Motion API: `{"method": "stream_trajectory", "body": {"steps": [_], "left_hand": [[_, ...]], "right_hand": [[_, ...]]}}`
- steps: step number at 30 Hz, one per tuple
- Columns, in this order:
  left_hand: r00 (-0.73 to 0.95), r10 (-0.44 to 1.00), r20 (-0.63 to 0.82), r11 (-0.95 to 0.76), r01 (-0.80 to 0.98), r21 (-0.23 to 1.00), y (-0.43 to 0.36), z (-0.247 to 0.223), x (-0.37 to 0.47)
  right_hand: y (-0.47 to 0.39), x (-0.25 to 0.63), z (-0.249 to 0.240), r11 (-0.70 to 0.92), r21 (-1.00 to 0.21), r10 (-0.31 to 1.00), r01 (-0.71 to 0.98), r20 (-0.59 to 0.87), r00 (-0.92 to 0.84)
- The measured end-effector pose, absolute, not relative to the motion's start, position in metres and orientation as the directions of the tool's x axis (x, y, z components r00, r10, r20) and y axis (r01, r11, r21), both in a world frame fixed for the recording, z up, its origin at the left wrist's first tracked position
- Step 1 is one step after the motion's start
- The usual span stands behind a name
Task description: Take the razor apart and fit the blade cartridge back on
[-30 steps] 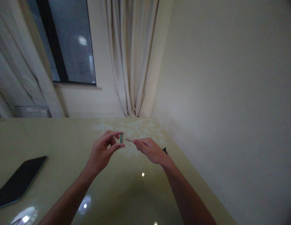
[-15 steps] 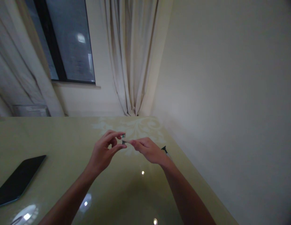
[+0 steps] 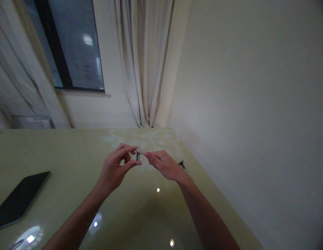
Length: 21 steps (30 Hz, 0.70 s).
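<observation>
Between the thumb and index finger of my left hand (image 3: 117, 166) a small green and dark piece (image 3: 138, 156) stands upright, gripped at its top and bottom ends. My right hand (image 3: 164, 164) pinches a thin pale stick (image 3: 141, 151), whose tip meets the upper part of the small piece. Both hands are above the table, close together. Just behind my right wrist lies a black-headed tool (image 3: 182, 164) with a lighter handle, partly hidden by the wrist.
A glossy yellow-green table (image 3: 73, 152) spans the view below the hands. On its left lies a flat black device (image 3: 22, 199). Beyond the table are curtains (image 3: 144, 62) and a window (image 3: 75, 45); a plain wall (image 3: 250, 104) borders the right side.
The stick's tip has moved from about the middle of the small piece up to its top, and my right hand has risen slightly. My left hand has kept its hold.
</observation>
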<state>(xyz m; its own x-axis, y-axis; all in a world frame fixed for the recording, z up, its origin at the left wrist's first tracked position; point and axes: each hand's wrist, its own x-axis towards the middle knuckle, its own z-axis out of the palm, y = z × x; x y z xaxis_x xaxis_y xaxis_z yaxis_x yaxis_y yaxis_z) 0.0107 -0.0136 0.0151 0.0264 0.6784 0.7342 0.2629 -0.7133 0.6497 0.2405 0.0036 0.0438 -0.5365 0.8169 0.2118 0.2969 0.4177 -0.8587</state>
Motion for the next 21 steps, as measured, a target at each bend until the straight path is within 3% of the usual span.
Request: {"method": "stream_trajectory", "body": {"steps": [21], "left_hand": [[0.023,0.746,0.665,-0.648,0.251,0.719,-0.013,0.0137,0.0112]], "right_hand": [[0.0024,0.2427,0.0473,0.423,-0.823,0.84,0.379,0.2,-0.504]]}}
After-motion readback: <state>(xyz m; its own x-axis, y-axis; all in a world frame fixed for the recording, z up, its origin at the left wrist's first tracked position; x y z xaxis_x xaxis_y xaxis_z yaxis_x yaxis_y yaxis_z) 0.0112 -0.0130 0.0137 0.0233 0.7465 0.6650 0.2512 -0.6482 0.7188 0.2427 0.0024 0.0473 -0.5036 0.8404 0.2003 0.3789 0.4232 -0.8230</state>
